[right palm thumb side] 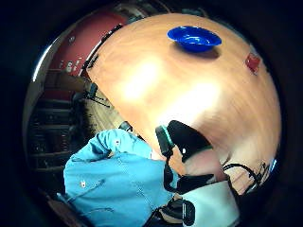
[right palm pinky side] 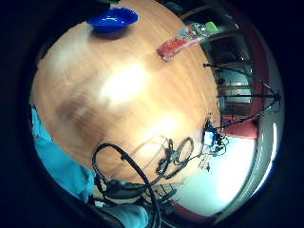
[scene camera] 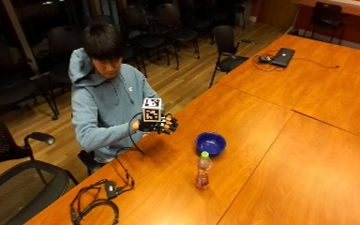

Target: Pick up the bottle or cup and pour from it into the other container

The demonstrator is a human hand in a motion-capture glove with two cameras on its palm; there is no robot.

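In the outside view a clear bottle [scene camera: 203, 169] with a green cap and reddish drink stands upright on the wooden table [scene camera: 168, 183]. A blue bowl [scene camera: 210, 143] sits just behind it. My gloved right hand [scene camera: 159, 125] hovers above the table in front of my chest, left of the bowl and apart from both things. Its fingers hang loosely curled and hold nothing. Both palm views look down on the table, with the bowl [right palm pinky side: 112, 19] [right palm thumb side: 194, 38] and the bottle [right palm pinky side: 185, 39] [right palm thumb side: 253, 62] at the far side. The gloved thumb [right palm thumb side: 187, 139] shows over the table edge.
A bundle of black cables [scene camera: 95, 202] lies on the table near its front left corner. A laptop [scene camera: 283, 56] with a cord sits on the far table. A black office chair [scene camera: 18, 178] stands at the left, with more chairs behind.
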